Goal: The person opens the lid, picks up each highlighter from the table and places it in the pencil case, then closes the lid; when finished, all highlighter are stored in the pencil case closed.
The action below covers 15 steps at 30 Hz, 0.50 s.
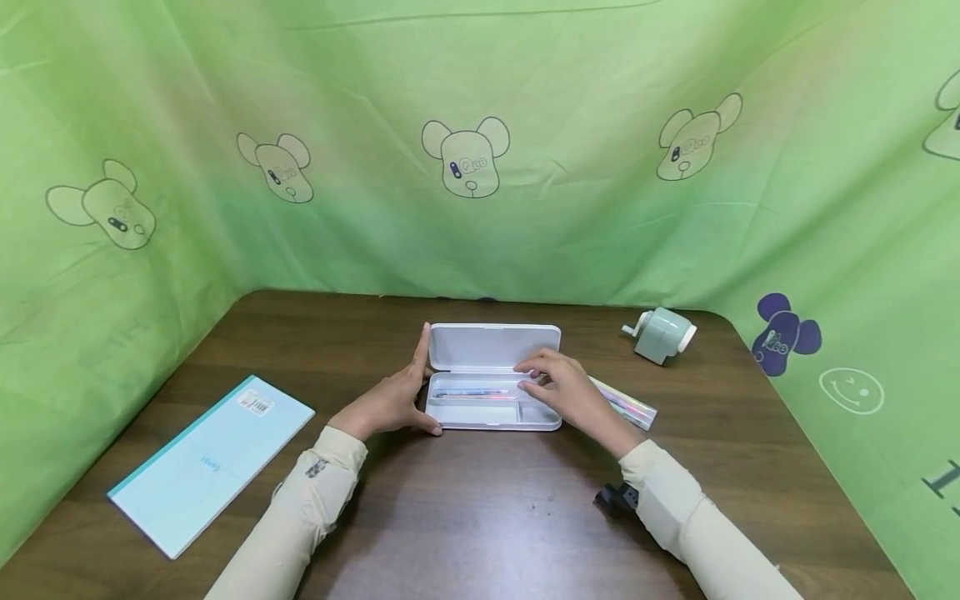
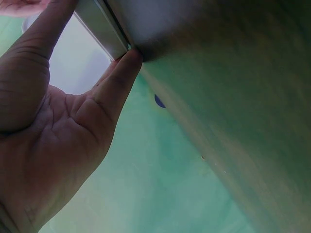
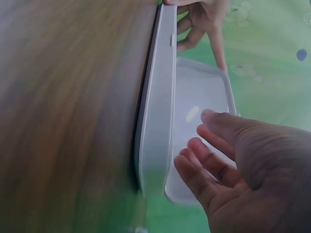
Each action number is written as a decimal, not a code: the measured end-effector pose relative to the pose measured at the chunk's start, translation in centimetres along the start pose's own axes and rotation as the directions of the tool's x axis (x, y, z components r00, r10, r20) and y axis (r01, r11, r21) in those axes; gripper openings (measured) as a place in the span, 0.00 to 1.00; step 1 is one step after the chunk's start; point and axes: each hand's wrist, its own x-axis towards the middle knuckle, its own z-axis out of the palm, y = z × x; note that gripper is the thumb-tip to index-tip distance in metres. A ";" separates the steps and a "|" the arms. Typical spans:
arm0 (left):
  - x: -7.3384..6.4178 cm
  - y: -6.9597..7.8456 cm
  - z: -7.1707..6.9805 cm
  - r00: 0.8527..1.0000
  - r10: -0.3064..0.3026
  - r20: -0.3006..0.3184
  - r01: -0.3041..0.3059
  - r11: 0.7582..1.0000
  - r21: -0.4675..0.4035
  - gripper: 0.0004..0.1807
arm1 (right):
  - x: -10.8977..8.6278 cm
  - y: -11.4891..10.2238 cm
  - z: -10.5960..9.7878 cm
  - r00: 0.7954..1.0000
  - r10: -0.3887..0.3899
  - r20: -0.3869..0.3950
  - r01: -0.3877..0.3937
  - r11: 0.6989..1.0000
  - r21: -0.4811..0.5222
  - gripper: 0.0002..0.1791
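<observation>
Pencil case (image 1: 474,414) mid-table, lid (image 1: 491,346) tipped back, tray toward person. Head view: a few pens (image 1: 472,392) lie in tray's back slot; front slots look bare. L hand (image 1: 393,400) spread wide at case's L end, thumb at near corner, one finger straight up by lid edge: bracing, prob. R hand (image 1: 570,392) over R end of tray, fingers loosely bent, nothing seen in it. Shiny packet (image 1: 637,410) just beyond R wrist; sharpener (image 1: 662,336) back R; notebook (image 1: 213,462) well off to L. L wrist view: fingertip touches case corner, palm clear of it. R wrist view: gap betw. thumb & fingers, no item visible. Step in hand, my read: arranging pens in case. Next move likely calls for steady L brace, R fingers clear of tray before any lid swing.
</observation>
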 end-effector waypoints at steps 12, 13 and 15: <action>0.9 -1.6 0.6 0.999 -0.015 0.029 0.015 1.000 -0.026 0.97 | -3.6 3.2 -4.7 0.979 0.095 -0.180 -0.107 0.993 -0.056 0.10; 1.0 -1.8 0.6 0.999 -0.012 0.030 0.013 0.999 -0.029 0.98 | -3.9 3.4 -5.0 0.978 0.099 -0.186 -0.112 0.992 -0.065 0.10; 1.1 -2.2 0.7 1.000 -0.005 0.030 0.006 0.999 -0.035 0.99 | -4.5 3.9 -5.7 0.975 0.107 -0.195 -0.125 0.989 -0.082 0.09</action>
